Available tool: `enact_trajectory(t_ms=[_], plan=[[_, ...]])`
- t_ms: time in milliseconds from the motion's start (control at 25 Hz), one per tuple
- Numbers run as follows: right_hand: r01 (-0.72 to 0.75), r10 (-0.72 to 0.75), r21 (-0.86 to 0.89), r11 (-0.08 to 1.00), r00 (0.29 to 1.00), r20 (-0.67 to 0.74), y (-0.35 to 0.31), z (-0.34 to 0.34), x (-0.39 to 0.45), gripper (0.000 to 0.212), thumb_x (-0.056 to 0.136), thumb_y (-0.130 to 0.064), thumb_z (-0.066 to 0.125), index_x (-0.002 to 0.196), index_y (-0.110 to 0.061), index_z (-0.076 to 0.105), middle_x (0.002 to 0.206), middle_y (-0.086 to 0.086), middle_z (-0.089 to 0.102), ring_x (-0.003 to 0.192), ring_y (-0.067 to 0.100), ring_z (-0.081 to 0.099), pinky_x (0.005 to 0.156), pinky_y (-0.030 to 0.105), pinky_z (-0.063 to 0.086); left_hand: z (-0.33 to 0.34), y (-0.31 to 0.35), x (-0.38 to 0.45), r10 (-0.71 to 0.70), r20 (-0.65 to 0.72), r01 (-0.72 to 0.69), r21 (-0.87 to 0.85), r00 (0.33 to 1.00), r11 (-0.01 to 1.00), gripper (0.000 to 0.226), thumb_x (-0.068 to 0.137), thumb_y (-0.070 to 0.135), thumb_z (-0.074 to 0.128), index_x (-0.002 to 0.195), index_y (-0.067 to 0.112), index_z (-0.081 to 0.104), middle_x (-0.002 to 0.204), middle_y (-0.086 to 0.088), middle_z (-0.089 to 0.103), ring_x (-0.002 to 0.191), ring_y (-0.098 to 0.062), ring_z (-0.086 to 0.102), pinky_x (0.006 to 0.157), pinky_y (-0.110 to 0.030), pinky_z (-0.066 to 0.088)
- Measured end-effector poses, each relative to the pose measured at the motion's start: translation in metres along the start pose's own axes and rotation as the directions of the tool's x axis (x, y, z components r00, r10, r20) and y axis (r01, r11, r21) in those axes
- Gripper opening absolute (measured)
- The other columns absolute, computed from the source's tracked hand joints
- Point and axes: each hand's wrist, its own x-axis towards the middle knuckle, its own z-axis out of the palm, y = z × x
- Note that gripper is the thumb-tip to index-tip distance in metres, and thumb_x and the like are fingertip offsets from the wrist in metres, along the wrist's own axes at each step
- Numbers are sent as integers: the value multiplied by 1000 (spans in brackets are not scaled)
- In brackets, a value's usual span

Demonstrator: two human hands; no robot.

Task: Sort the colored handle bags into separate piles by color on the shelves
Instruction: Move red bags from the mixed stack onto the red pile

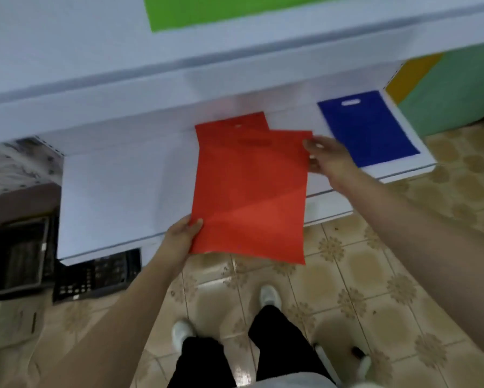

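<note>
Head view looks down on 2 hands holding 1 red bag (pixel 249 197) over the white shelf (pixel 109 191). Left hand (pixel 180 239) pinches the bag's near left corner, thumb on top. Right hand (pixel 329 158) grips its far right edge, fingers curled onto the fabric. The bag's long axis runs away from the person, handle slot at the far end, and its near end hangs past the shelf's front edge. Under its far end lies a second red bag (pixel 252 120), turned slightly left, so the held bag sits a little right of and nearer than the pile. Lining them up likely means sliding it forward and left. A blue bag (pixel 368 127) lies apart on the right, nearer the right hand.
</note>
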Motion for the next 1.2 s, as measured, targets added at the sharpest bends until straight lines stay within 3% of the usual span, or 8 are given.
enact_trajectory(t_ms=[160, 280, 400, 560, 720, 840, 1040, 1200], plan=[[-55, 130, -293, 955, 961, 242, 26, 17, 61, 63, 83, -61, 61, 132, -24, 47, 124, -4, 58, 113, 17, 58, 99, 35, 46, 28, 4, 76, -33, -110, 22, -107, 993, 994, 17, 99, 21, 54, 115, 23, 59, 93, 6, 67, 78, -11, 63, 51, -24, 52], [-95, 217, -507, 857, 958, 187, 73, 29, 94, 97, 76, -73, 56, 151, -23, 19, 146, 6, 42, 129, 24, 47, 108, 41, 40, 43, 7, 142, -52, -138, 21, -216, 989, 976, 15, 100, 17, 51, 110, 21, 61, 99, 0, 65, 81, -16, 61, 48, -22, 52], [-130, 194, -482, 866, 977, 85, 114, 40, 109, 93, 78, -66, 59, 149, -16, 25, 140, 11, 48, 122, 29, 54, 104, 43, 44, 56, 8, 187, -136, -194, 80, -271, 972, 959, 22, 101, 16, 48, 122, 18, 56, 119, -7, 57, 93, -26, 62, 48, -27, 55], [-195, 177, -263, 945, 980, -90, 131, 44, 118, 51, 87, -21, 67, 134, -9, 48, 93, 5, 66, 83, 20, 69, 84, 31, 55, 72, 14, 204, -210, -176, 138, -349, 962, 927, 22, 104, 17, 42, 125, 21, 45, 117, -12, 58, 71, -28, 73, 47, -28, 55], [-83, 24, -396, 914, 988, -153, 119, 40, 131, 36, 85, -12, 67, 120, -13, 62, 109, 4, 67, 94, 18, 66, 86, 28, 53, 74, 12, 205, -40, -347, 73, 83, 937, 994, 40, 98, 26, 55, 134, 13, 44, 126, -9, 54, 96, -26, 60, 62, -35, 58], [-19, -53, -529, 848, 991, -121, 119, 38, 133, 34, 86, -12, 65, 120, -12, 63, 118, 5, 65, 108, 18, 61, 90, 19, 42, 68, 0, 199, 226, -437, 42, 524, 870, 850, 55, 88, 33, 65, 135, 14, 43, 129, -11, 49, 110, -26, 53, 84, -40, 52], [98, -93, -648, 755, 995, 43, 134, 46, 125, 39, 89, -26, 64, 125, -11, 60, 126, 7, 61, 116, 21, 56, 94, 20, 36, 71, -23, 185, 291, -154, -106, 695, 944, 712, 73, 81, 37, 74, 141, 18, 38, 142, -13, 28, 131, -30, 35, 107, -39, 40], [166, -105, -765, 622, 986, 129, 135, 50, 119, 50, 92, -37, 55, 134, -11, 53, 140, 12, 48, 130, 29, 41, 106, 35, 35, 64, -17, 184, 262, -182, -19, 787, 948, 617, 74, 80, 41, 71, 143, 19, 38, 146, -13, 29, 132, -35, 37, 110, -47, 36]])
